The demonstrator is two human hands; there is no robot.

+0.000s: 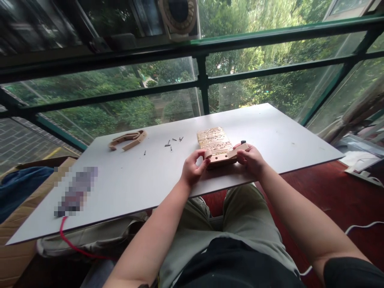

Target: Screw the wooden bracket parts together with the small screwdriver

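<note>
Near the table's front edge, my left hand (195, 166) and my right hand (249, 158) grip opposite ends of a tan angled strip with holes (221, 157). Its material I cannot make out. The left fingers pinch a rounded end; the right fingers close round a raised end. Directly behind the strip is a pale, rough-topped block (213, 140) that looks wrapped in clear film. Whether the strip touches it, I cannot tell. Just past my right fingers shows a small black round thing (243, 142), partly hidden.
Similar bent tan strips (129, 140) lie at the back left of the white table (144, 176). Several small screw-like metal pieces (168, 143) are scattered mid-table. A blurred-out object (78, 190) with a red cord (64, 234) sits at left. Behind the table runs a green-framed window (204, 84).
</note>
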